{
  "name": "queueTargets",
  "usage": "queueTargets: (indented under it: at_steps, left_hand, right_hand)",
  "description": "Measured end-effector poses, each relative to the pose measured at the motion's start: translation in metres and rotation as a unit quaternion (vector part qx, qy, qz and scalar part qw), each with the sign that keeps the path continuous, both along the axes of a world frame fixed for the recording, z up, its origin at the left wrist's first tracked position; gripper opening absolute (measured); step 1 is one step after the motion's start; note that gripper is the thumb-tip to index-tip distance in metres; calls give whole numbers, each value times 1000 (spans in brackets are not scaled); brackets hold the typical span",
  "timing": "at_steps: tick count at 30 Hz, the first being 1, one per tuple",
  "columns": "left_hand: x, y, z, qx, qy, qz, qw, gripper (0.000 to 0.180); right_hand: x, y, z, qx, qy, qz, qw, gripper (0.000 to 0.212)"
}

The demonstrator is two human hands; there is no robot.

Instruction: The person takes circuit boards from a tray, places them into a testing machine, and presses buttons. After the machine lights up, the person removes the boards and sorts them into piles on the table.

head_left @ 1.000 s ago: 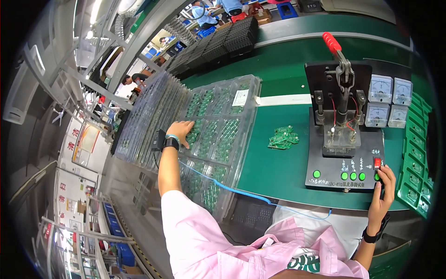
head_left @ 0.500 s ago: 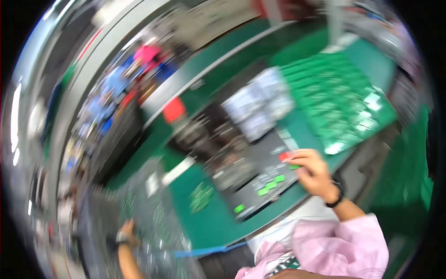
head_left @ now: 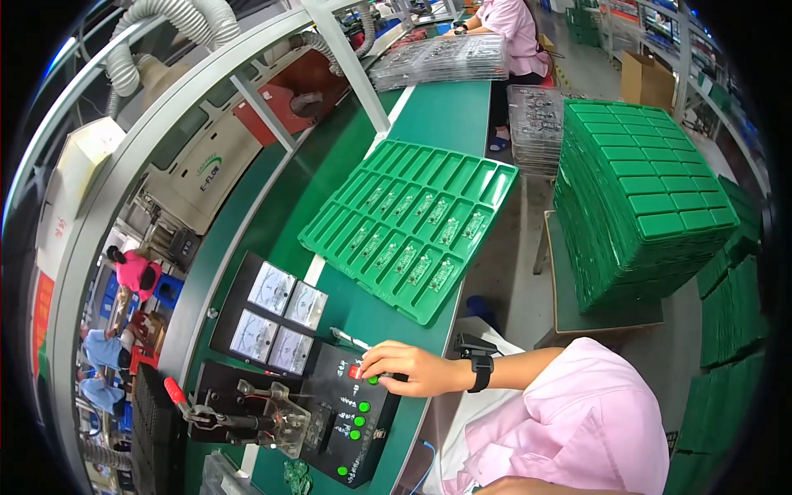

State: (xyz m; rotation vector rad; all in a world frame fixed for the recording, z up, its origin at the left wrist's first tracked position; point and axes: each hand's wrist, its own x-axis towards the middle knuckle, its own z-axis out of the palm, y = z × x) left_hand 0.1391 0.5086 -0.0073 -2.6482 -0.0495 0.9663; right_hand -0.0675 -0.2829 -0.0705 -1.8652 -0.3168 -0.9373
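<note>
Test fixture [head_left: 318, 427]: set on the green bench [head_left: 454, 115], beside 4 panel meters [head_left: 253, 337].
Right hand [head_left: 412, 369]: fingers half curled, laid at the red switch [head_left: 355, 372], nothing gripped; pressing cannot be told.
Left hand: not shown.
Green tray [head_left: 418, 157]: partly filled with circuit boards [head_left: 419, 270].

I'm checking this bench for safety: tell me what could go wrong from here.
The right hand has fingers at the red switch, close to a green button, so the wrong control might get pressed. The green tray seems to overhang the bench edge; a bump could spill its circuit boards. The tall tray stack might topple if knocked.
</note>
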Motion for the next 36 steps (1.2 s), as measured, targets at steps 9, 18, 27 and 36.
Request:
queueTargets:
  at_steps: [9,18,27,36]
  left_hand:
    - [-28,15,-1,-141,-36,157,977,60]
    - [-57,46,-12,-252,-62,160,952,48]
    - [-74,44,-32,-211,-152,81,962,46]
    - [-60,6,-19,-303,-300,0,904,59]
  right_hand:
    - [-1,-1,1,16,16,17,1000,26]
    - [-3,-2,1,23,14,21,999,26]
    - [-2,-1,0,25,18,24,999,25]
    - [-4,-4,2,18,-22,13,1000,26]
